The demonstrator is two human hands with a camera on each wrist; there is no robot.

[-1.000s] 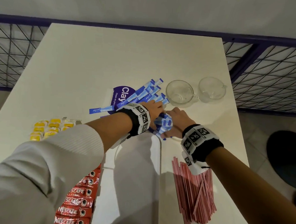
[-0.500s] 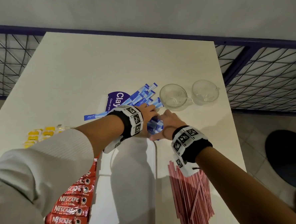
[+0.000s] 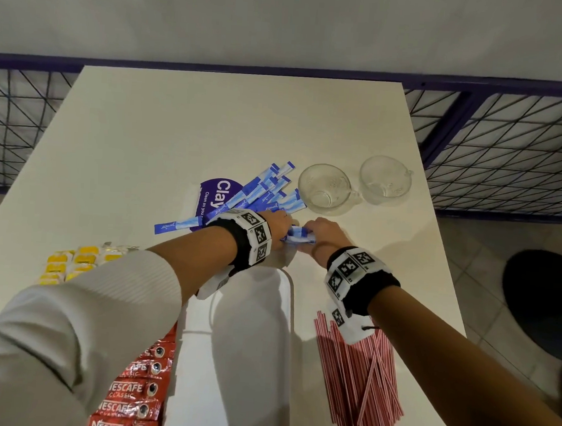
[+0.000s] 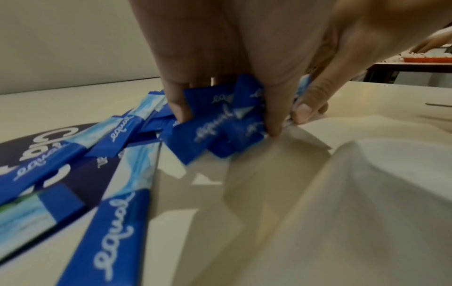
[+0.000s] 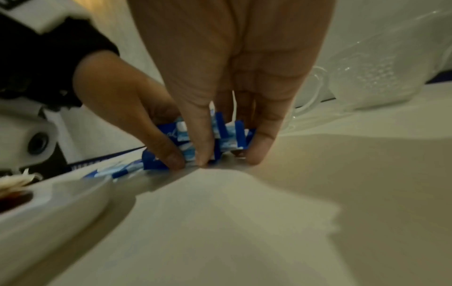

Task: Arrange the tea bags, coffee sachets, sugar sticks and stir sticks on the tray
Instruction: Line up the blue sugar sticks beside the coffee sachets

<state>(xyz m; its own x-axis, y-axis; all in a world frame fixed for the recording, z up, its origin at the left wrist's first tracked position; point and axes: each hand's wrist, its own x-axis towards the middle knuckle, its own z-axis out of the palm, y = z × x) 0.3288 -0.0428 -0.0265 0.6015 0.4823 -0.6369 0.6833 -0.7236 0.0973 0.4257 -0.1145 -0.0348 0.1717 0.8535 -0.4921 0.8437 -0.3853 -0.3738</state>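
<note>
1. I count two clear glass cups (image 3: 327, 189) on the pale table (image 3: 179, 134).
2. One white tray (image 3: 247, 359).
3. One purple round sticker (image 3: 216, 194).
4. Blue sugar sticks (image 3: 264, 192), red coffee sachets (image 3: 134, 388), yellow tea bags (image 3: 72, 262), red-striped stir sticks (image 3: 361, 389): heaps too overlapped to count.

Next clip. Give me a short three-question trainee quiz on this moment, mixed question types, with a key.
1. True or false: both hands grip the same bunch of blue sugar sticks.
2. Multiple choice: the red stir sticks lie
A. on the white tray
B. on the table right of the tray
C. in a glass cup
3. Fill in: the bare tray has none of the ____ Nescafe sachets on it.

Key:
1. True: left hand and right hand meet on the bunch.
2. B
3. red
</note>
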